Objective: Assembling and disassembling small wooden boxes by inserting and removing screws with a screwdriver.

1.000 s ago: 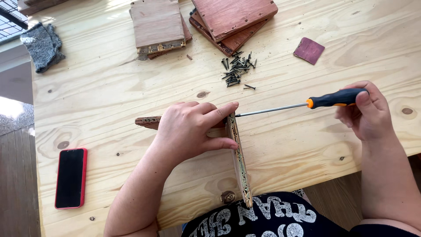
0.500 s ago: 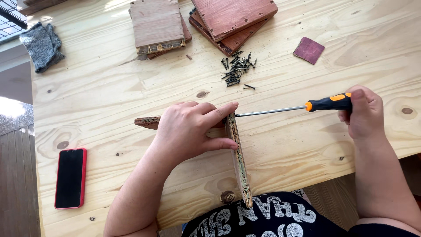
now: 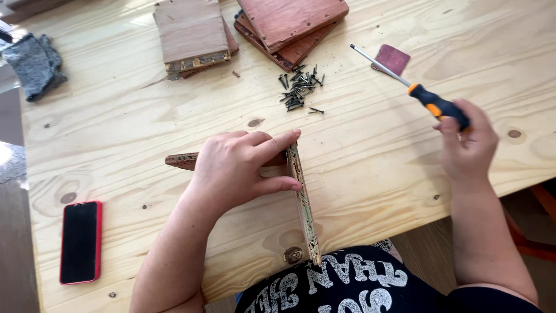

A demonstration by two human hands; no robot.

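Note:
My left hand (image 3: 240,168) presses on two joined wooden boards: one board stands on its edge (image 3: 304,203) and runs toward me, the other lies flat (image 3: 180,160) under my palm. My right hand (image 3: 469,145) holds a screwdriver (image 3: 431,103) with a black and orange handle. Its metal shaft points up and to the left, away from the boards, with the tip in the air above the table. A pile of dark screws (image 3: 300,87) lies on the pale wooden table (image 3: 370,168) between the boards and the far stacks.
Two stacks of reddish-brown wooden panels (image 3: 194,35) (image 3: 289,23) sit at the far side. A small dark red square piece (image 3: 392,59) lies near the screwdriver tip. A red-cased phone (image 3: 80,241) lies at the near left and a grey cloth (image 3: 35,61) at the far left.
My right hand has pulled the screwdriver away from the upright board and swung its shaft up toward the far side. My left hand and the boards have stayed put.

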